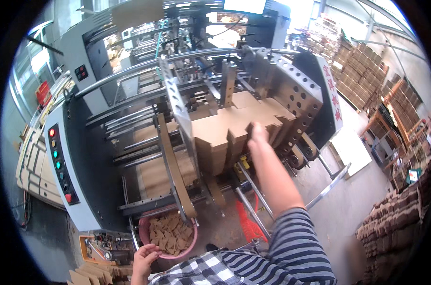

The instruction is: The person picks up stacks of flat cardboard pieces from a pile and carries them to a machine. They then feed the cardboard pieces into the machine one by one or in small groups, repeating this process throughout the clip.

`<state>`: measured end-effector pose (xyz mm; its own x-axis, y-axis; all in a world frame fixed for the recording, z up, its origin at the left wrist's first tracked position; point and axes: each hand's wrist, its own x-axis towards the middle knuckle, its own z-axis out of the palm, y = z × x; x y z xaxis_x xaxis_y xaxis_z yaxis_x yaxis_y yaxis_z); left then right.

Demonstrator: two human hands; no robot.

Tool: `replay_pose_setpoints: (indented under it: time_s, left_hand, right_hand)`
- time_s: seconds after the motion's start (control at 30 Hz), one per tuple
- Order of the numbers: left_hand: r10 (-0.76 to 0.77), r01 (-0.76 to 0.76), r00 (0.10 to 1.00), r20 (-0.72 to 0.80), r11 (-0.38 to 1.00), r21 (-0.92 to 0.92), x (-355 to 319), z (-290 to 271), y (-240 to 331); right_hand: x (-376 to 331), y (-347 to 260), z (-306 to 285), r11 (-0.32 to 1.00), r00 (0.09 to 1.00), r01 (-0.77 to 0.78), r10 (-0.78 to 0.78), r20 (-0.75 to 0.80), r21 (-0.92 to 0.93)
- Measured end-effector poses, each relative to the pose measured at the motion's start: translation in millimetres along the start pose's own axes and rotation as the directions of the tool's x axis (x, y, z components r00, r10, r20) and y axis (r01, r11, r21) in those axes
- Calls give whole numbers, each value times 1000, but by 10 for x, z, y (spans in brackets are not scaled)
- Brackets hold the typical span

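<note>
A stack of die-cut brown cardboard blanks (pixel 237 118) stands upright in the machine's feed bay, its top sheet notched along the edges. My right hand (pixel 259 135) reaches forward to the stack's near face and touches it around one of the notches; its fingers are mostly hidden and blurred. Low at the front, my left hand (pixel 146 256) hangs beside a pink tub (pixel 195 240) of cardboard scraps (pixel 172 233). Its fingers are loosely bent and apart, with nothing in them.
Perforated metal side plates (pixel 301 88) flank the stack. A tan belt (pixel 170 161) and metal rods run toward me. Lit buttons (pixel 56 154) line the left panel. A red plastic item (pixel 249 223) lies below, and cardboard piles (pixel 358 71) stand at the right.
</note>
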<state>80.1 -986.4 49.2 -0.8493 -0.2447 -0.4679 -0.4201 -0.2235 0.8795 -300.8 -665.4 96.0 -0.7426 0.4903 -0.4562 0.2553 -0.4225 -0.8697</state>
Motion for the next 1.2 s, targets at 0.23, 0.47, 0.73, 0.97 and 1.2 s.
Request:
replay_pose_setpoints:
  time_s: [0.23, 0.47, 0.73, 0.97, 1.2]
  left_hand:
    - [44, -45, 997, 62, 999, 15, 68, 65, -3]
    - [53, -62, 996, 66, 988, 139, 60, -247, -284]
    - [101, -94, 985, -139, 994, 52, -446, -250, -161]
    - [355, -331, 895, -269, 935, 129, -971, -401, -72]
    - [406, -233, 461, -789, 913, 334, -1999, -680, -364]
  right_hand:
    - [195, 76, 3, 999, 985, -35, 38, 170, -20]
    - [953, -93, -550, 972, 978, 106, -140, 155, 211]
    - [1090, -496, -515, 948, 938, 317, -307, 160, -42]
    - [-921, -846, 341, 646, 341, 665, -708, 618, 373]
    - [-3717, 1436, 887, 829, -458, 537, 132, 879, 156]
